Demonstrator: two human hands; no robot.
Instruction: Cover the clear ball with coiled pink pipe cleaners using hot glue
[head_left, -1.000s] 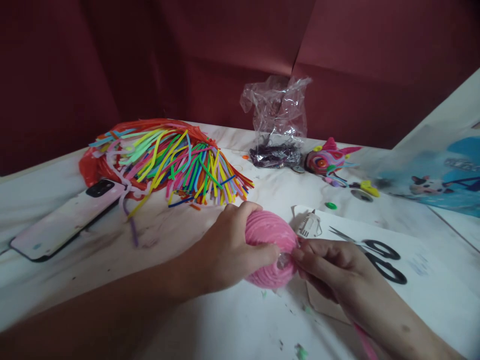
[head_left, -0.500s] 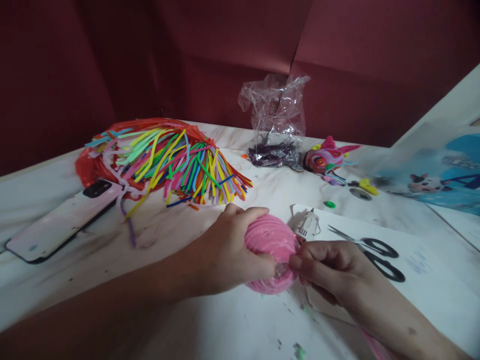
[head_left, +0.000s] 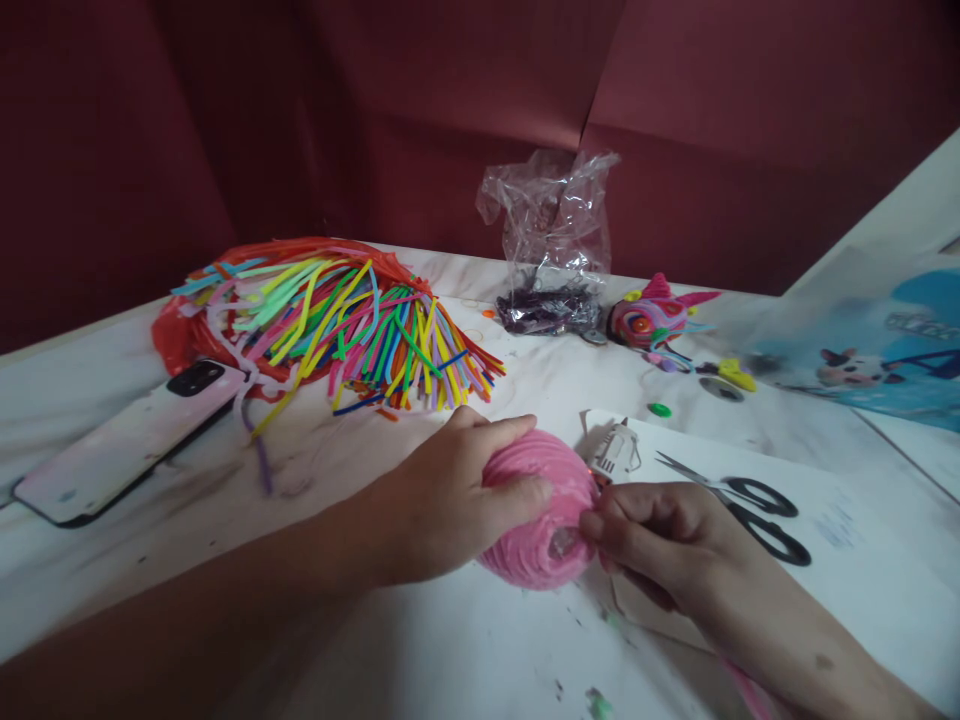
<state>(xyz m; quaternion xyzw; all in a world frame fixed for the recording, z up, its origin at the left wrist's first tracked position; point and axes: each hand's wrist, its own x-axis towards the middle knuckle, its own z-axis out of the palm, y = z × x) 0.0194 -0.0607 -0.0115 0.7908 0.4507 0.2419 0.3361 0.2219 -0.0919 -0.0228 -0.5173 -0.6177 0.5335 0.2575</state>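
Observation:
My left hand (head_left: 480, 490) is wrapped round a pink ball (head_left: 547, 460) wound with fuzzy pipe cleaner in close ridges. Its thumb presses on the near side of the ball. A small bare patch, greyish and see-through, shows low on the ball near my right fingertips. My right hand (head_left: 667, 540) pinches at the ball's right edge, thumb against index finger. From under my right wrist trails a pink pipe cleaner (head_left: 750, 690); the pinched part itself is mostly hidden by the fingers. Just beyond that hand lies a white glue gun (head_left: 619, 450), partly covered.
Black-handled scissors (head_left: 750, 500) lie on white paper (head_left: 847, 580) at right. Coloured pipe cleaners (head_left: 360, 330) spill from a red bag at left, beside a phone (head_left: 135, 440). Behind stand a clear plastic bag (head_left: 559, 240), a colourful craft figure (head_left: 649, 315) and a blue printed bag (head_left: 892, 340).
The left thumb has shifted up and away from the bare patch, uncovering more of it. The ball has turned slightly and moved a little left. My right hand stays nearly still.

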